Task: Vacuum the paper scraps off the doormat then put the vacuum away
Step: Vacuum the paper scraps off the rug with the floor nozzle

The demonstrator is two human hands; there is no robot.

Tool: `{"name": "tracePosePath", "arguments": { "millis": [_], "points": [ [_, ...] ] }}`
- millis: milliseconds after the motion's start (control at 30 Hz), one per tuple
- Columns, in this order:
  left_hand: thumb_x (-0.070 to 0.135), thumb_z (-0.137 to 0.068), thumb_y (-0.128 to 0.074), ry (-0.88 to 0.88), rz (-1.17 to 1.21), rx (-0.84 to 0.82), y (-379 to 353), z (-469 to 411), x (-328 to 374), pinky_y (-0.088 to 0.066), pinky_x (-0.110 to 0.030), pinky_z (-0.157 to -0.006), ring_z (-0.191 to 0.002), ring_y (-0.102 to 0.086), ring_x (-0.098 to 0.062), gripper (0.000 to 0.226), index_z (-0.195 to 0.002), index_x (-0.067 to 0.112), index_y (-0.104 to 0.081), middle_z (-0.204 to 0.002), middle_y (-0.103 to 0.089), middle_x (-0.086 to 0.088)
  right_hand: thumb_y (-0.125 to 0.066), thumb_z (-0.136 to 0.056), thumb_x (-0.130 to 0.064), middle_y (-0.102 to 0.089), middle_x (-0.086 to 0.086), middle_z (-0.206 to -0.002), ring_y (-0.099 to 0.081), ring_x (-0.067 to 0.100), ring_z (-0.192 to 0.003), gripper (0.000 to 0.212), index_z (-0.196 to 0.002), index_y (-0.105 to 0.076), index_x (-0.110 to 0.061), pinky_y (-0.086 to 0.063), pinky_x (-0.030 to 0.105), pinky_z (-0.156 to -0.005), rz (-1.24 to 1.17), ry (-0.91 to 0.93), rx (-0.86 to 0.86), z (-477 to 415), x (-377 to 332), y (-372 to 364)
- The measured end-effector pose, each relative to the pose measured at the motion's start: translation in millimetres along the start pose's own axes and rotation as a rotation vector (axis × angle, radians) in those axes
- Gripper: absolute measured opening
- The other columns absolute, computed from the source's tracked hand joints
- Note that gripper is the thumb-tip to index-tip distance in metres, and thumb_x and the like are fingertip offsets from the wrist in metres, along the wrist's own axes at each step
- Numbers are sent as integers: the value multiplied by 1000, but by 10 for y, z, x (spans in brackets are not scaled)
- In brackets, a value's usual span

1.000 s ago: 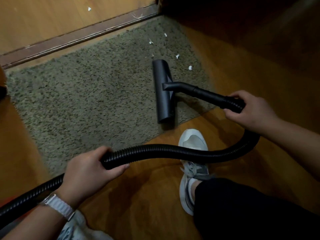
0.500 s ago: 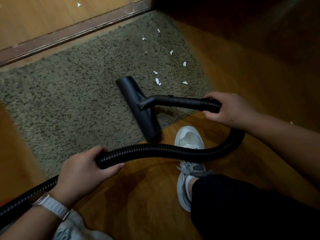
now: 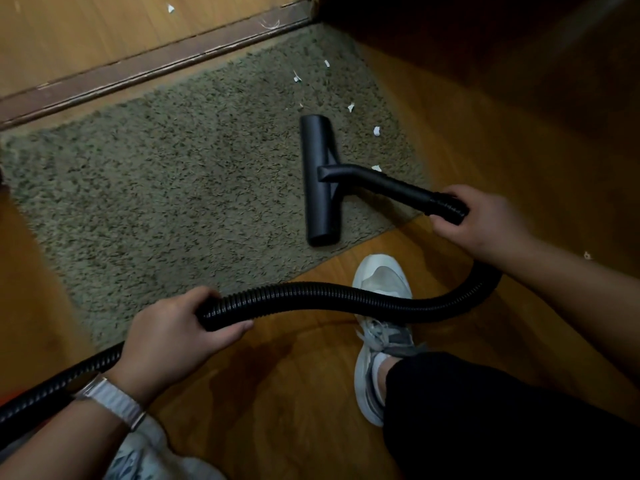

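Observation:
A shaggy olive doormat (image 3: 166,188) lies on the wooden floor. The black vacuum nozzle (image 3: 318,181) rests flat on its right part, lengthwise toward the door. Several white paper scraps (image 3: 376,131) lie on the mat to the right of and beyond the nozzle. My right hand (image 3: 485,220) grips the ribbed end of the nozzle's tube. From there the black corrugated hose (image 3: 346,299) curves back toward me, and my left hand (image 3: 173,330) grips it lower down. The vacuum body is out of view.
A wooden door threshold (image 3: 145,71) runs along the mat's far edge, with one scrap (image 3: 170,8) beyond it. A dark wall or cabinet (image 3: 485,26) stands at the right. My white sneaker (image 3: 381,306) is planted just off the mat's near edge, under the hose.
The nozzle swung from a slanted position further left back to the right and straightened, covering the scraps that lay beside it. Both hands kept their grip.

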State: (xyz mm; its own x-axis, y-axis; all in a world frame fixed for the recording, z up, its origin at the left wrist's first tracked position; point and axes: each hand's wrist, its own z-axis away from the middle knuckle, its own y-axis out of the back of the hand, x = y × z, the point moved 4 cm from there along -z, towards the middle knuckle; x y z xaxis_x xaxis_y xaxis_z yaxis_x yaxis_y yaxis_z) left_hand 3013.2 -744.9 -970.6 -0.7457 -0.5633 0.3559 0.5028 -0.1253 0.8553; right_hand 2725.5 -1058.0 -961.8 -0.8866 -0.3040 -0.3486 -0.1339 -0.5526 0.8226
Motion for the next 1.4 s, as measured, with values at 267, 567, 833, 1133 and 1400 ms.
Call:
{"name": "tracePosePath", "arguments": {
  "millis": [267,567,833,1133,1400],
  "points": [
    [92,-56,-43,16,57,29,17,-10,-37,-45,-24,-47,-58,-63,-15,73,-89,31,-66,-63,-61,14,-69,-87,-36,-59,-4,-97,-60,18,-85,41,-126,-58,-27,-52,36,-73,-3,6,41,-183,-107,41],
    [91,-54,-42,48,44,50,11,-11,-56,-45,-26,-51,-63,-67,-21,78,-91,28,-69,-64,-61,10,-67,-88,-41,-60,1,-101,-56,17,-77,41,-126,-57,-27,-44,29,-62,-25,-79,96,-371,-113,62],
    [89,-56,-45,56,39,22,4,-11,-67,-47,-27,-51,-63,-65,-18,72,-91,31,-67,-64,-57,15,-69,-87,-38,-58,-4,-92,-58,20,-84,40,-125,-60,-29,-36,28,-64,102,158,-14,-390,-435,-27],
    [93,-57,-49,18,-5,40,38,-3,-24,-32,-18,-46,-63,-68,-20,74,-90,29,-69,-68,-68,8,-69,-86,-35,-62,-2,-93,-58,20,-83,37,-122,-61,-31,-43,33,-66,91,142,-6,-259,-233,41],
    [93,-55,-50,44,1,-8,43,6,-9,-42,-26,-51,-69,-69,-22,76,-93,31,-68,-72,-68,8,-72,-85,-36,-60,-7,-94,-58,18,-87,40,-123,-62,-29,-41,30,-67,109,188,-37,-144,-300,-22]
  ]
}}
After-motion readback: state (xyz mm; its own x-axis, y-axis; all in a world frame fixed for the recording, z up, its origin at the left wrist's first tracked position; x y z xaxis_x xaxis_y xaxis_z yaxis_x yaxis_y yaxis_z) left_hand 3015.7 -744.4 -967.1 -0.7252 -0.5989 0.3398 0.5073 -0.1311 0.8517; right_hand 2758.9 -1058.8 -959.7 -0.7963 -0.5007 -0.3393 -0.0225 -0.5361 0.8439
